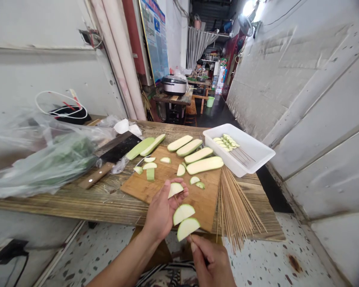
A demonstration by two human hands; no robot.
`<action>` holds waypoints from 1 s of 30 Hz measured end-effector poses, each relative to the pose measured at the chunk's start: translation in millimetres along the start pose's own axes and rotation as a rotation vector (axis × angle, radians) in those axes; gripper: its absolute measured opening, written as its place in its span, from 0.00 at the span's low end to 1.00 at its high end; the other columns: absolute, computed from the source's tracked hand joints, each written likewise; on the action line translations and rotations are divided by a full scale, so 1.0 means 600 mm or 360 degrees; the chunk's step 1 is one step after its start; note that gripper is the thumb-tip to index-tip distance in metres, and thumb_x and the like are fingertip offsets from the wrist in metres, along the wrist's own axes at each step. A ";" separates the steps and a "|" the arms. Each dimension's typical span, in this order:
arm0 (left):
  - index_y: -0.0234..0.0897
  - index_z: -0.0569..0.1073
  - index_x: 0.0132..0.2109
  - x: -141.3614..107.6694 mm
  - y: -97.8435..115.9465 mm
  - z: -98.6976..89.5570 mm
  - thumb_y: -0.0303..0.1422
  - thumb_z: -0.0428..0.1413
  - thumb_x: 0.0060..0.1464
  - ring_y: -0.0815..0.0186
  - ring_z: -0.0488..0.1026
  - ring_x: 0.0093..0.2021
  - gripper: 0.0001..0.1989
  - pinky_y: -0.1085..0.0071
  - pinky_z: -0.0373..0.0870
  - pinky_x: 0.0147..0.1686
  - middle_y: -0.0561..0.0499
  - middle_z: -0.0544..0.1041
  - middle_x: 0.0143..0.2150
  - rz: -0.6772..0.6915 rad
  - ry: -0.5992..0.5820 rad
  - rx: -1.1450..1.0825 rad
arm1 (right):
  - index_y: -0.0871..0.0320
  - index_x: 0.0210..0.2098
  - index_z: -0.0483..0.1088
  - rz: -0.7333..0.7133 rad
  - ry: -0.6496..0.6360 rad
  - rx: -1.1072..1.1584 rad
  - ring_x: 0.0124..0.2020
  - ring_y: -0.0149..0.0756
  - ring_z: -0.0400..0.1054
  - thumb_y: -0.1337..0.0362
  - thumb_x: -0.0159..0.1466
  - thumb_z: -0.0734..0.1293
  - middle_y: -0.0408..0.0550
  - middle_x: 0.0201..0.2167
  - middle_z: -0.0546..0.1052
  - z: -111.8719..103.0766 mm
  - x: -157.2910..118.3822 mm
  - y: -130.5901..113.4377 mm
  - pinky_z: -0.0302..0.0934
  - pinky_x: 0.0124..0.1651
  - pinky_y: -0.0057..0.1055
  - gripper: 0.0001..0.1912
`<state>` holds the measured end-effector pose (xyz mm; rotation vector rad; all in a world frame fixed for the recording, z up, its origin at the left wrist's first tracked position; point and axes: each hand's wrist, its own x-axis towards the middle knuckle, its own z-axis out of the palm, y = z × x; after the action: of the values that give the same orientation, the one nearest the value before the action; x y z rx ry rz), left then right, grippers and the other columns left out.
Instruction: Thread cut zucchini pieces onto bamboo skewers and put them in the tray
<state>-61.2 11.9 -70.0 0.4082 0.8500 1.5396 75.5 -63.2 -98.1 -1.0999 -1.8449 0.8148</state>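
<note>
My left hand (160,213), fingers curled, holds a half-round zucchini slice (175,190) against the end of a thin wooden skewer (176,200). Two more half-round slices (184,214) sit lower on that skewer. Its near end is pinched in my right hand (211,261), just below the lowest slice. Beneath my left hand lies a wooden cutting board (208,203). Loose slices (150,165) are scattered over it. Several long zucchini halves (205,164) rest along the board's far side.
Right of the board, a bundle of skewers (237,211) overhangs the table edge. Behind it, a white tray (257,157) holds filled skewers (226,142). To the left lie a dark blade (119,148), a wooden handle (97,175) and a plastic bag (44,167). A person (199,69) is farther back.
</note>
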 end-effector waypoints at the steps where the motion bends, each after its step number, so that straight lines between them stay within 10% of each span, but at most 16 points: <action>1: 0.31 0.74 0.38 0.000 0.000 0.000 0.39 0.55 0.52 0.68 0.74 0.33 0.14 0.72 0.72 0.37 0.47 0.76 0.34 -0.0004 -0.0008 0.0006 | 0.58 0.33 0.72 0.0004 0.0002 0.0001 0.19 0.27 0.63 0.65 0.66 0.56 0.42 0.20 0.72 0.000 0.000 0.000 0.57 0.23 0.19 0.14; 22: 0.33 0.73 0.41 -0.017 -0.018 0.008 0.45 0.54 0.52 0.66 0.74 0.32 0.19 0.75 0.70 0.27 0.47 0.77 0.33 -0.0278 0.0046 0.0093 | 0.58 0.29 0.69 0.0036 0.0048 0.0030 0.23 0.31 0.68 0.64 0.65 0.55 0.43 0.18 0.68 0.004 0.003 0.002 0.63 0.30 0.20 0.15; 30: 0.32 0.73 0.44 -0.022 -0.017 0.016 0.47 0.50 0.54 0.64 0.75 0.37 0.22 0.68 0.71 0.42 0.45 0.77 0.36 -0.0323 -0.0020 -0.0094 | 0.59 0.33 0.72 0.0016 0.0100 0.0037 0.20 0.29 0.66 0.64 0.66 0.55 0.44 0.20 0.72 0.001 0.005 0.001 0.65 0.32 0.20 0.15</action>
<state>-45.4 1.4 -68.1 0.2792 0.8087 1.3698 74.5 -60.5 -98.0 -1.1085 -1.7751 0.7970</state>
